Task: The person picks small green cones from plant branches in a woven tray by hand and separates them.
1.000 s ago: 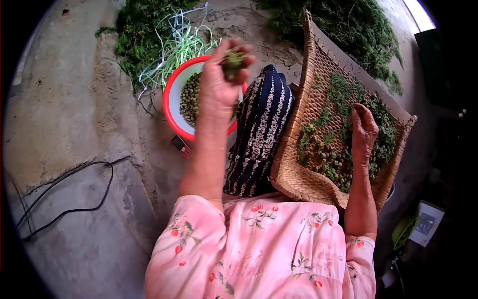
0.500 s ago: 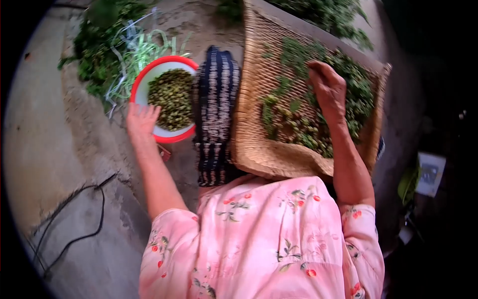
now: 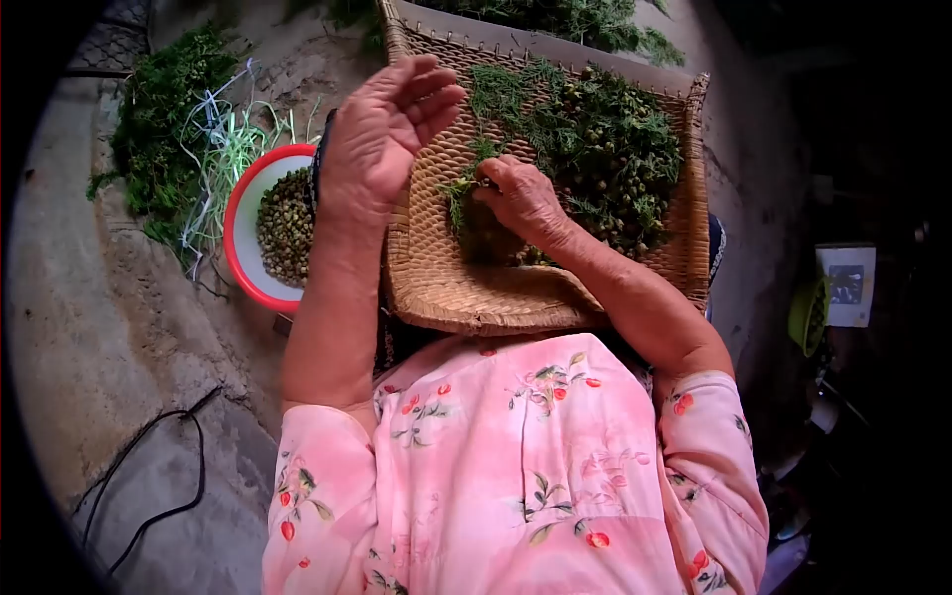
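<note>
Clock directions as on my screen, 12 at the top. Step in hand, my read: right hand (image 3: 526,203) working through the greens in the woven basket (image 3: 476,288), which sits toward 1 o'clock. Its fingers are bent in close together at a green sprig (image 3: 458,188) near the basket's 9 o'clock side; can't tell whether they grip it or only touch it. Left hand (image 3: 382,134), at 11 o'clock, is up over the basket's 10 o'clock edge, fingers open and loosely curled, palm showing, nothing visible in it.

Leafy sprigs with round pods (image 3: 605,159) fill the basket mostly from 12 to 4 o'clock. Red-rimmed bowl (image 3: 231,233) at 10 o'clock holds small round pods (image 3: 286,228). Beyond it, pale plastic strips (image 3: 233,149) and a pile of greenery (image 3: 164,129). Black cable (image 3: 201,466) at 8 o'clock.

From here, I judge any next right-hand move calls for a light fingertip pinch, since leaves and pods lie tangled; the left would need to clear the basket edge.

Hard to make out: right fingertips, shadowed and partly behind the hand; the bowl's 3 o'clock side, cut off by the left forearm and dark cloth; greenery past the basket, cropped at 12 o'clock; items at 3 o'clock, lost in gloom.
</note>
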Demonstrator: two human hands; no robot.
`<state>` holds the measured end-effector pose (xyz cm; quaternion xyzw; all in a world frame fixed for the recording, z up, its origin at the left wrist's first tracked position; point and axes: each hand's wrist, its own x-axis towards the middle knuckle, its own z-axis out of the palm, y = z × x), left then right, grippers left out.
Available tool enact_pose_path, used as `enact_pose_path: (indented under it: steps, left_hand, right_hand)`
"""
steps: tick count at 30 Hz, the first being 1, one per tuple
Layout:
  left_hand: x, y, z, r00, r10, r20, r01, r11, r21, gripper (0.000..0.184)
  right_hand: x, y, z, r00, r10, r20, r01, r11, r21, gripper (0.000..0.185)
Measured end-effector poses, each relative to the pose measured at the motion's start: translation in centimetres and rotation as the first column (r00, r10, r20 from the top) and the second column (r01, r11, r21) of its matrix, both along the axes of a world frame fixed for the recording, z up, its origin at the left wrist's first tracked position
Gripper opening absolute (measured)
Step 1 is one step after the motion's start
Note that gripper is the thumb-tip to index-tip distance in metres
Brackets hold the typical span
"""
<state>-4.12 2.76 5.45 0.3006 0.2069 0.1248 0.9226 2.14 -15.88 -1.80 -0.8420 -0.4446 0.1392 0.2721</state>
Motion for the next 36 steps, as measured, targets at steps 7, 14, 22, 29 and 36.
enact_pose_path:
  steps: [7, 14, 22, 29, 36]
  left_hand:
    - [0.8, -1.2, -1.6, 0.994, -0.035, -0.102, 0.042, 0.997, 0.069, 0.028]
    - [0.4, -1.6, -1.8, 0.986, -0.129, -0.108, 0.150, 0.965, 0.215, 0.024]
    - [0.3, -2.4, -2.2, 0.951, -0.211, -0.225, 0.299, 0.806, 0.511, 0.023]
    - [0.2, -2.0, -2.1, 0.960, -0.223, -0.167, 0.272, 0.882, 0.385, 0.032]
    - [0.2, -1.6, -2.0, 0.983, -0.133, -0.125, 0.166, 0.937, 0.308, 0.025]
  right_hand:
    - [0.5, 0.2, -0.4, 0.997, -0.068, -0.047, 0.071, 0.995, 0.073, 0.019]
    - [2.7, -0.2, 3.1, 0.702, -0.173, -0.691, 0.398, 0.899, 0.180, 0.020]
    - [2.1, 0.8, 4.3, 0.362, 0.054, -0.931, 0.653, 0.698, 0.294, 0.017]
    - [0.9, 2.3, 5.5, 0.634, 0.036, -0.773, 0.544, 0.690, 0.477, 0.011]
    - [-0.2, 1.6, 0.6, 0.996, 0.067, -0.054, -0.058, 0.987, 0.150, 0.022]
